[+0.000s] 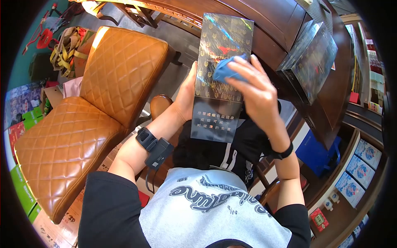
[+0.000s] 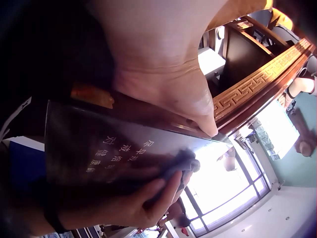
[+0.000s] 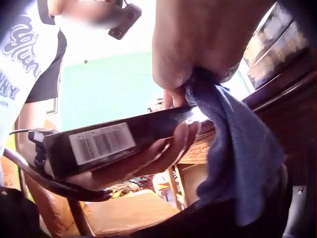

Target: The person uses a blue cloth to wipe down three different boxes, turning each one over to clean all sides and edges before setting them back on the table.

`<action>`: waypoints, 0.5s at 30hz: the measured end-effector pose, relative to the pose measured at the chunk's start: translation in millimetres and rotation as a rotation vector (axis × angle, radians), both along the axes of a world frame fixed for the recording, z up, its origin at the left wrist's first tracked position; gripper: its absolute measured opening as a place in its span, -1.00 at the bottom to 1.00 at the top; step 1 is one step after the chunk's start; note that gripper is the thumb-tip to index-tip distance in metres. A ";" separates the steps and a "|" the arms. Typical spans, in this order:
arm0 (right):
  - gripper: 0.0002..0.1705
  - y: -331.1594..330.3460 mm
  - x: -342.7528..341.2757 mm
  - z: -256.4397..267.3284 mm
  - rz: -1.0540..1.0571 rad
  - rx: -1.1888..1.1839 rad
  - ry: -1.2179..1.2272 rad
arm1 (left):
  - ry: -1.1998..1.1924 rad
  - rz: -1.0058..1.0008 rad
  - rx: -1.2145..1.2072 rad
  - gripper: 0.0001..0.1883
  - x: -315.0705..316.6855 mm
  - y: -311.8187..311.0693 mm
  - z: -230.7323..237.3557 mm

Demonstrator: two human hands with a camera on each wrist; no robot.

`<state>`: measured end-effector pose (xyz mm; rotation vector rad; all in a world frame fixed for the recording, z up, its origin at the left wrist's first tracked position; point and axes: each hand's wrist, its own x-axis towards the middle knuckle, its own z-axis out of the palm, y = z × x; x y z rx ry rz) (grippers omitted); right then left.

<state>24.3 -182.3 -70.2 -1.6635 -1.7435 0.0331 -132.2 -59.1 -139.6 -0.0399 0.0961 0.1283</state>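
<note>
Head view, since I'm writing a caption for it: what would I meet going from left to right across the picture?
Tan leather chair, left hand, long dark box, right hand, dark wrapped boxes, white-and-blue packs.

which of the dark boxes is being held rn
The long dark box with pale text, gripped by the left hand; the other boxes lie on the table.
</note>
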 end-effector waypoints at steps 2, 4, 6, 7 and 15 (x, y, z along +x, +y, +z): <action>-0.73 -9.7 -27.2 -10.1 0.129 -0.023 0.024 | -0.129 -0.007 -0.093 -0.23 -4.2 2.8 -15.5; -0.77 -30.0 -52.4 -8.3 0.259 -0.079 0.054 | 0.260 0.017 0.208 -0.13 1.2 0.1 9.8; -0.80 -55.3 -66.9 -7.6 0.343 -0.136 0.090 | 0.185 -0.089 0.263 -0.04 3.6 0.2 11.2; -0.81 -65.4 -68.9 -9.2 0.367 -0.150 0.111 | 0.197 -0.099 0.292 0.03 4.9 -2.8 10.6; -0.68 -35.3 -3.9 -8.8 -0.016 -0.009 0.091 | 0.159 -0.027 0.136 -0.20 -1.0 1.6 2.8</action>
